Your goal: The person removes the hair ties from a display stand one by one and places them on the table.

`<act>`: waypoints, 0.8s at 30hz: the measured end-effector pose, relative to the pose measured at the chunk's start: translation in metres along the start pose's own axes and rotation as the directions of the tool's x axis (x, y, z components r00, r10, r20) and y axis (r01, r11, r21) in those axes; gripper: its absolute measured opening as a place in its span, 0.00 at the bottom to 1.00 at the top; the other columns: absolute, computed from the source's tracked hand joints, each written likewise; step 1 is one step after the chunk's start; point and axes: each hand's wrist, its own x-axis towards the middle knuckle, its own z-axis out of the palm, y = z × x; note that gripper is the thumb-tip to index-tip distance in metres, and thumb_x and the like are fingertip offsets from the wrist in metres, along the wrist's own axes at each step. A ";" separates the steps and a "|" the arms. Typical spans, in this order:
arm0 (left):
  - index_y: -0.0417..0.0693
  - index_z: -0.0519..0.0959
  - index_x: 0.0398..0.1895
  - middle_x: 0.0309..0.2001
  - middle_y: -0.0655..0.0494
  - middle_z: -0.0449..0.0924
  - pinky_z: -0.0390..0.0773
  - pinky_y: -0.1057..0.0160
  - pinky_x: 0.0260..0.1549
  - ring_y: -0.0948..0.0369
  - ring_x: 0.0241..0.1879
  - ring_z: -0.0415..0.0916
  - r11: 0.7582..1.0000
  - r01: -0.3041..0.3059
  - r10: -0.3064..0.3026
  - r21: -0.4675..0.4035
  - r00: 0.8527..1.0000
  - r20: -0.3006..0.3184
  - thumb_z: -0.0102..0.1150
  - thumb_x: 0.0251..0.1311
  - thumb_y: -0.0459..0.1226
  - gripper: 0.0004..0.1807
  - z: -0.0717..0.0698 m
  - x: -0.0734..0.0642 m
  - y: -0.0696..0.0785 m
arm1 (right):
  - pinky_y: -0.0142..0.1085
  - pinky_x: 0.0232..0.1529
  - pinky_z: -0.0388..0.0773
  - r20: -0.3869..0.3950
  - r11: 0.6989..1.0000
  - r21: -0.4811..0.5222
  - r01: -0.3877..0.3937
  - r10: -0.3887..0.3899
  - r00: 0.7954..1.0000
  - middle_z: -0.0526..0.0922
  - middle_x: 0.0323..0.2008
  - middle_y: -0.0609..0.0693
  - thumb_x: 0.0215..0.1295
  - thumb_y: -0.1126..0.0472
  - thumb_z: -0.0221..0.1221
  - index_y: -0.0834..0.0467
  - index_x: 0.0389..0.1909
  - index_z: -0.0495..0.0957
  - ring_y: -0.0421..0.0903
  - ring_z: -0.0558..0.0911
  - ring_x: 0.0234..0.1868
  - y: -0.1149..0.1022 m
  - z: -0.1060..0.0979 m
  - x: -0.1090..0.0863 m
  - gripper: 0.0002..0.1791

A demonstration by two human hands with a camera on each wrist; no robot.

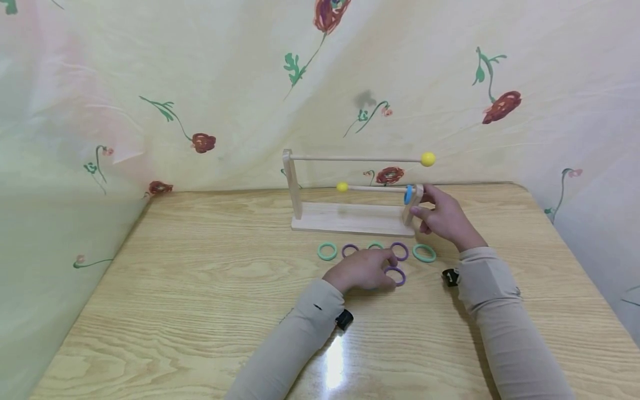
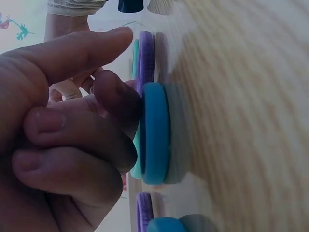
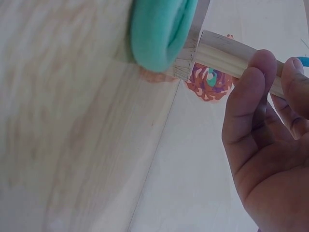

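A wooden stand point(image 1: 352, 218) has two uprights and two horizontal rods, each tipped with a yellow ball. My right hand point(image 1: 445, 216) grips the short right upright point(image 3: 227, 53) between thumb and fingers. A blue ring point(image 1: 408, 194) hangs on the lower rod against that upright. My left hand point(image 1: 367, 269) is low over the table, thumb and index finger spread about a purple ring point(image 1: 395, 276) lying flat. Beside its fingers in the left wrist view is a blue ring point(image 2: 157, 133), mostly hidden by the hand in the head view.
In front of the stand lies a row of rings: a green ring point(image 1: 327, 251) at left, a purple ring point(image 1: 399, 251) and a green ring point(image 1: 424, 253) at right, others partly behind the left hand. A flowered cloth point(image 1: 240, 83) hangs behind the wooden table point(image 1: 175, 289).
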 end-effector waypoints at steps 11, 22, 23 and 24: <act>0.50 0.77 0.60 0.39 0.60 0.83 0.77 0.63 0.29 0.64 0.34 0.77 0.966 0.183 -0.165 0.185 0.980 -0.109 0.72 0.57 0.56 0.32 0.011 -0.003 0.024 | 0.39 0.26 0.82 -0.004 1.000 -0.001 0.003 -0.003 1.000 0.73 0.57 0.69 0.76 0.67 0.55 0.61 0.62 0.66 0.52 0.81 0.24 -0.002 -0.001 -0.001 0.18; 0.49 0.72 0.69 0.26 0.58 0.79 0.74 0.61 0.18 0.64 0.25 0.74 0.887 0.277 -0.219 0.370 0.957 -0.190 0.67 0.62 0.52 0.35 0.023 0.001 0.038 | 0.39 0.26 0.82 -0.011 1.000 0.006 0.001 -0.001 1.000 0.74 0.58 0.70 0.75 0.67 0.56 0.62 0.63 0.66 0.52 0.82 0.24 0.000 0.000 0.000 0.19; 0.48 0.71 0.69 0.26 0.58 0.79 0.74 0.62 0.17 0.63 0.24 0.73 0.891 0.266 -0.214 0.369 0.961 -0.177 0.66 0.63 0.50 0.34 0.022 0.001 0.038 | 0.39 0.26 0.82 -0.013 1.000 0.006 0.002 -0.002 1.000 0.74 0.58 0.70 0.75 0.68 0.56 0.61 0.63 0.66 0.52 0.82 0.24 0.000 0.000 0.000 0.19; 0.48 0.70 0.70 0.27 0.58 0.79 0.74 0.62 0.17 0.63 0.24 0.73 0.897 0.257 -0.212 0.360 0.964 -0.160 0.66 0.63 0.49 0.34 0.020 0.001 0.037 | 0.39 0.26 0.82 -0.013 1.000 0.005 0.003 -0.003 1.000 0.74 0.58 0.70 0.75 0.67 0.56 0.62 0.63 0.66 0.52 0.82 0.24 0.000 0.000 0.000 0.19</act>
